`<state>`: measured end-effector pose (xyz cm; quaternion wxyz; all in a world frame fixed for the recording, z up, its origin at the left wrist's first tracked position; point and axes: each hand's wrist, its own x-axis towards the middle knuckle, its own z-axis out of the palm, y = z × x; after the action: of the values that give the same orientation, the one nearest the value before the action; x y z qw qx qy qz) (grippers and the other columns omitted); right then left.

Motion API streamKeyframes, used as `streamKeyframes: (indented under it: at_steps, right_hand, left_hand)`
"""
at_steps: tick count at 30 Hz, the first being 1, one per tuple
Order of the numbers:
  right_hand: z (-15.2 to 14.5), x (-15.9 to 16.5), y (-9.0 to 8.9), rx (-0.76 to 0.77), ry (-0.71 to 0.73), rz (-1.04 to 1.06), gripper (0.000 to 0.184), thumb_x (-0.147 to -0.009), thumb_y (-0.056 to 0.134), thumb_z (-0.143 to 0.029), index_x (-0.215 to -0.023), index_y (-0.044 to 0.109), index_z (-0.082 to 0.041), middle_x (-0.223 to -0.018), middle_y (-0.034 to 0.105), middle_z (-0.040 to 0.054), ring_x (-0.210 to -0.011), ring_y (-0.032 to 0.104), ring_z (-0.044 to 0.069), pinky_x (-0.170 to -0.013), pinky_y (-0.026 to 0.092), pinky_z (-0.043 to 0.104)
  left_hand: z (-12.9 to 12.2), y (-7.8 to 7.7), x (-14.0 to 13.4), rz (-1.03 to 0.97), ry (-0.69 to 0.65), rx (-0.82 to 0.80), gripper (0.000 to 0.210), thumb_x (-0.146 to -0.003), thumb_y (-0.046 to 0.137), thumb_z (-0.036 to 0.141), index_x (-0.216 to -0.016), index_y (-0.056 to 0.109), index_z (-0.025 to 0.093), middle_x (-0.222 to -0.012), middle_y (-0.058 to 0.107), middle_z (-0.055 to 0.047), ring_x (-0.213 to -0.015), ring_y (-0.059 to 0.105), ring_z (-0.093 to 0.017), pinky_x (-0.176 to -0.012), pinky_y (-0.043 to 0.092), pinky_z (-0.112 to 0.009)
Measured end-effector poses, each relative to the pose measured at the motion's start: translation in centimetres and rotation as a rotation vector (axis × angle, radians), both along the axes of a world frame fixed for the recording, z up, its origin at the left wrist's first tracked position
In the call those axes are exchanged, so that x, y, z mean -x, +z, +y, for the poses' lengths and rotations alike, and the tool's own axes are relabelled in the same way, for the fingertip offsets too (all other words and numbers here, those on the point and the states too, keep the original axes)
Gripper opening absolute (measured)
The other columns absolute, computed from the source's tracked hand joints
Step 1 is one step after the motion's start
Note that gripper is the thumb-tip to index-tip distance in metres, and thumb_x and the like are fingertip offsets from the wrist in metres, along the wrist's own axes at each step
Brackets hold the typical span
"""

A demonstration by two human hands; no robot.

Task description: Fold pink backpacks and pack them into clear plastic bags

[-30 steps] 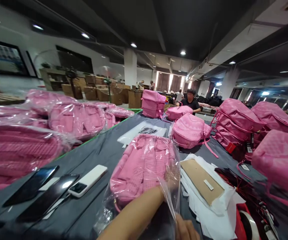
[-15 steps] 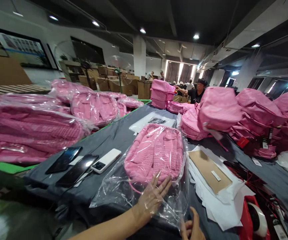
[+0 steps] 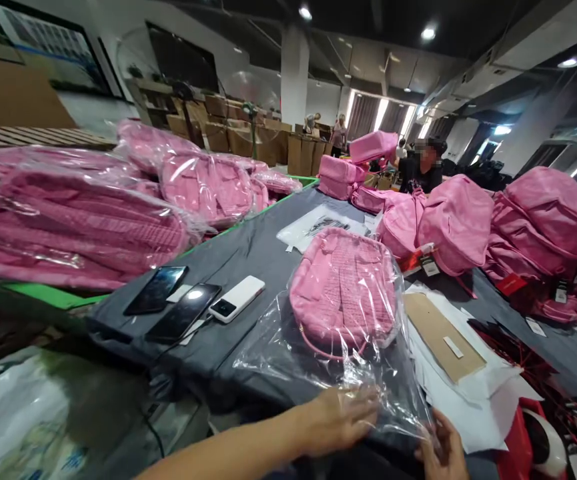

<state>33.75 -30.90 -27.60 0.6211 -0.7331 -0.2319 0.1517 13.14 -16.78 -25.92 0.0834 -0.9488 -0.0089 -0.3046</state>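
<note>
A pink backpack (image 3: 343, 287), straps upward, lies inside a clear plastic bag (image 3: 273, 360) on the dark cloth-covered table. The bag's loose mouth spreads toward me, past the backpack's near end. My left hand (image 3: 341, 417) rests on this loose plastic, fingers stretched out and fairly flat, somewhat blurred. Down at the bag's near right corner, my right hand (image 3: 442, 445) has its thumb and fingers closed on the plastic edge. Just right of the bag lie white sheets (image 3: 488, 413) with a brown cardboard piece (image 3: 441, 337) on top.
Bagged pink backpacks (image 3: 78, 227) pile up on the left; unbagged pink backpacks (image 3: 458, 223) stand on the right. Phones (image 3: 158, 290) and a white power bank (image 3: 237, 299) lie left of the bag. A red tape dispenser (image 3: 518, 440) sits near right. Across the table a co-worker (image 3: 421, 167) handles a backpack.
My left hand has slid off the backpack's near end toward me onto the loose plastic. My right hand now grips the bag's corner. The co-worker has lifted a backpack; the view has shifted.
</note>
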Motion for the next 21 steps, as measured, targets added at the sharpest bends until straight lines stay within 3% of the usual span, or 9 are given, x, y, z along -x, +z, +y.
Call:
streamKeyframes:
  at_steps: [1,2,5,7,9,12,16,19,21]
  right_hand:
    - [0.2,0.0,0.2,0.016,-0.018,-0.012,0.082,-0.064,0.076,-0.074,-0.122,0.058,-0.019,-0.097,0.069,0.0073,-0.077,0.068,0.023,-0.054,0.056,0.027]
    - [0.4,0.2,0.5,0.036,-0.017,-0.012,0.084,-0.063,0.077,-0.072,-0.124,0.057,-0.019,-0.103,0.069,0.0087,-0.080,0.070,0.024,-0.054,0.057,0.027]
    - [1.8,1.4,1.4,0.104,0.066,0.076,0.081,-0.064,0.077,-0.069,-0.124,0.054,-0.019,-0.088,0.071,0.0046,-0.065,0.069,0.023,-0.041,0.051,0.026]
    - [2.8,2.3,1.9,0.103,0.094,0.143,0.075,-0.063,0.077,-0.067,-0.117,0.053,-0.020,-0.072,0.067,-0.0007,-0.054,0.066,0.022,-0.036,0.049,0.026]
    - [3.2,2.6,2.6,0.077,0.075,0.182,0.069,-0.063,0.077,-0.065,-0.110,0.053,-0.021,-0.060,0.061,-0.0060,-0.046,0.061,0.019,-0.035,0.048,0.026]
    - [2.3,1.4,3.6,0.048,0.022,0.161,0.064,-0.063,0.076,-0.068,-0.103,0.053,-0.023,-0.051,0.053,-0.0103,-0.037,0.053,0.015,-0.034,0.044,0.024]
    - [0.7,-1.0,4.2,0.140,-0.042,0.019,0.065,-0.057,0.075,-0.073,-0.094,0.058,-0.022,-0.061,0.062,-0.0040,-0.050,0.059,0.018,-0.043,0.051,0.027]
    - [0.9,-1.5,4.5,0.232,-0.004,-0.135,0.061,-0.061,0.068,-0.073,-0.093,0.064,-0.021,-0.077,0.071,0.0047,-0.067,0.067,0.023,-0.054,0.057,0.032]
    - [1.3,-1.6,5.1,0.251,0.020,-0.103,0.061,-0.063,0.065,-0.074,-0.093,0.062,-0.021,-0.072,0.070,0.0046,-0.064,0.067,0.024,-0.054,0.057,0.034]
  left_hand:
    - [-1.2,-0.4,2.0,-0.046,-0.037,-0.011,0.027,-0.101,0.050,0.018,-0.121,0.068,0.017,-0.139,0.066,-0.007,-0.142,0.046,-0.021,-0.123,0.033,-0.037]
    - [-2.0,-0.6,4.2,-0.122,0.041,-0.002,0.030,-0.100,0.051,0.018,-0.125,0.067,0.021,-0.136,0.067,-0.005,-0.142,0.046,-0.021,-0.123,0.033,-0.037]
    - [-1.6,-1.1,9.9,-0.386,0.583,0.042,0.045,-0.094,0.062,0.015,-0.137,0.060,0.030,-0.135,0.064,-0.007,-0.143,0.044,-0.025,-0.121,0.034,-0.042]
    - [0.4,-1.3,12.4,-0.456,0.960,0.140,0.046,-0.094,0.065,0.024,-0.140,0.058,0.027,-0.142,0.057,-0.014,-0.143,0.042,-0.034,-0.116,0.035,-0.052]
    - [2.7,-1.6,14.4,-0.444,1.188,0.322,0.042,-0.100,0.053,0.040,-0.136,0.060,0.020,-0.139,0.058,-0.019,-0.134,0.050,-0.039,-0.108,0.040,-0.058]
    - [4.6,-2.7,16.9,-0.425,1.185,0.606,0.056,-0.100,0.036,0.055,-0.132,0.061,0.017,-0.117,0.069,-0.016,-0.111,0.063,-0.034,-0.097,0.049,-0.051]
    - [4.3,-3.8,17.7,-0.406,1.047,0.772,0.062,-0.090,0.045,0.062,-0.132,0.062,0.020,-0.105,0.074,-0.010,-0.102,0.067,-0.031,-0.097,0.048,-0.046]
    - [3.7,-2.8,16.5,-0.565,1.190,0.869,0.059,-0.086,0.045,0.060,-0.119,0.069,0.018,-0.090,0.076,-0.009,-0.092,0.069,-0.030,-0.095,0.049,-0.045]
    - [3.4,-1.4,15.9,-0.725,1.284,0.969,0.058,-0.086,0.042,0.058,-0.113,0.072,0.016,-0.076,0.074,-0.007,-0.083,0.070,-0.029,-0.084,0.053,-0.039]
